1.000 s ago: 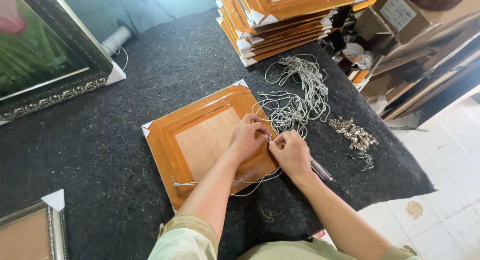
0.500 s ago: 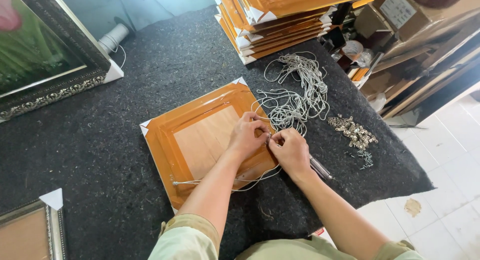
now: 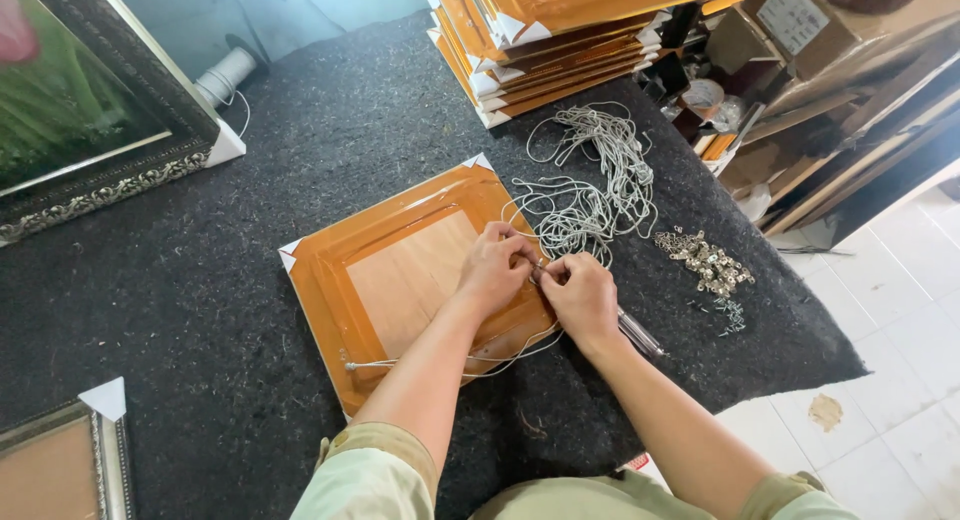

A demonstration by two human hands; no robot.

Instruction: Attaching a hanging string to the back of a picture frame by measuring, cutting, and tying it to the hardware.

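Cord (image 3: pixel 520 352) pinched between left hand (image 3: pixel 492 270) and right hand (image 3: pixel 581 297), knuckles up.

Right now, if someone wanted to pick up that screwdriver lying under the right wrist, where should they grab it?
Probably by the clear handle, coming from the table's near right edge. The screwdriver lies flat on the dark felt with its handle sticking out past the right hand, while its tip end is hidden beneath that hand.

A brown cardboard box (image 3: pixel 800 20) stands at the upper right of the frame, tilted, with a white rectangular label (image 3: pixel 793 13) bearing dark print on its near face.
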